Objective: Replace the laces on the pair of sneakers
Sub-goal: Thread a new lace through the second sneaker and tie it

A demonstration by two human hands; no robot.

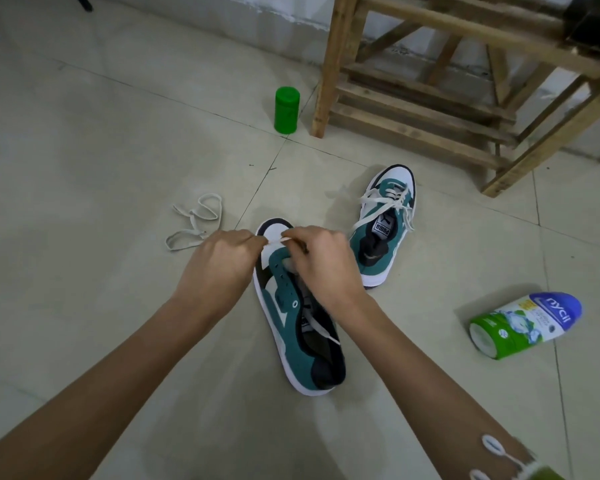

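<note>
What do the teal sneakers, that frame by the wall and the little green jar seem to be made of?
Nearer teal-and-white sneaker: matte, napped upper, likely suede; smooth white sole, probably rubber. Brown slatted frame: bare, rough-sawn wood with visible grain. Small green cylindrical jar: even glossy colour, probably plastic.

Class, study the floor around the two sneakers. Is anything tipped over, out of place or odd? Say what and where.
The bottle lies on its side on the floor, at the right, while the green can stands upright. A loose lace lies tangled left of the near sneaker. Laces on the far sneaker trail untied.
</note>
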